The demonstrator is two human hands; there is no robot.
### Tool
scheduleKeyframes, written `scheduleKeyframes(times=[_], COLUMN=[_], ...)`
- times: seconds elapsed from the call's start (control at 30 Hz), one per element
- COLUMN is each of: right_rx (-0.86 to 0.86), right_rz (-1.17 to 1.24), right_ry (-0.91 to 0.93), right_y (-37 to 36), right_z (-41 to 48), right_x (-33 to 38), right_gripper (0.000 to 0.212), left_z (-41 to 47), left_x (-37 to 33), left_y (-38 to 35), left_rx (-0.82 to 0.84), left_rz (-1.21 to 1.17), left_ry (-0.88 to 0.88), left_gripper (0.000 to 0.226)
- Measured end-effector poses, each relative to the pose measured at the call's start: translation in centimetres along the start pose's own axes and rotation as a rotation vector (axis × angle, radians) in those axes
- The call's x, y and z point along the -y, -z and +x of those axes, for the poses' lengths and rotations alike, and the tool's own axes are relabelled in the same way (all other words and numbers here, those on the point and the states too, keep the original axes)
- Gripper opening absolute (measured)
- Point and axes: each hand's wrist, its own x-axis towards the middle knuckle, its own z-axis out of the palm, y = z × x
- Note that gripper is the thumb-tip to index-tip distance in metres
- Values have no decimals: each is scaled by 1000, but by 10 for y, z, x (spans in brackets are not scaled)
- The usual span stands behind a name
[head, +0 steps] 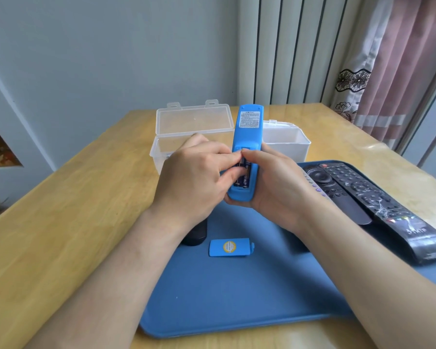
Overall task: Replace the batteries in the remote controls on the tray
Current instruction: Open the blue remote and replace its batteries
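Counter (61, 197) carries the tray (237, 298). Behind the tray's far left corner stands a clear box (191, 127), lid open. Above the tray your left hand (194, 177) pinches the batteries (244, 176) in the open back of the blue remote (247, 132), fingers curled. Your right hand (275, 187) grips that blue remote from beneath, thumb at the compartment. The battery cover (230, 247) lies on the tray below. Several black remotes (358, 190) lie along the tray's right side.

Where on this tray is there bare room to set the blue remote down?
Free: the near half of the blue tray, in front of the battery cover, and the wooden table left of the tray. Crowded: the tray's right side, under the black remotes, and its far edge, by the clear boxes.
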Motion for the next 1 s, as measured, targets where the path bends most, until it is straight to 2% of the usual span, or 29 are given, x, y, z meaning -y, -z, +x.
scheduleKeyframes(times=[0.2,0.37,0.43,0.57,0.67,0.7,0.8,0.87,1.0], right_rx=[-89,-128,-135,-116,-154,-189,-233,-233,-243], right_rz=[-60,-171,-186,-164,-290,-360,-405,-387,-342], right_ry=[7,0,-4,44,113,135,155,165,138], right_y=[1,0,0,3,2,3,1,1,2], right_z=[1,2,2,1,1,2,2,1,1], right_x=[1,-3,-3,7,11,11,8,9,8], right_gripper=[32,33,31,30,33,34,33,31,34], left_z=[-2,-2,-2,1,7,8,7,3,0], left_x=[-9,-11,-7,-3,-10,-13,-20,-25,-31], left_y=[1,1,2,11,26,33,40,33,22], left_rx=[82,151,186,305,279,343,822,1045,1099], left_rz=[130,210,128,-296,-340,-334,-196,-71,-130], left_ry=[-14,6,37,231,272,275,188,92,53], left_gripper=[29,28,26,20,13,12,17,29,29])
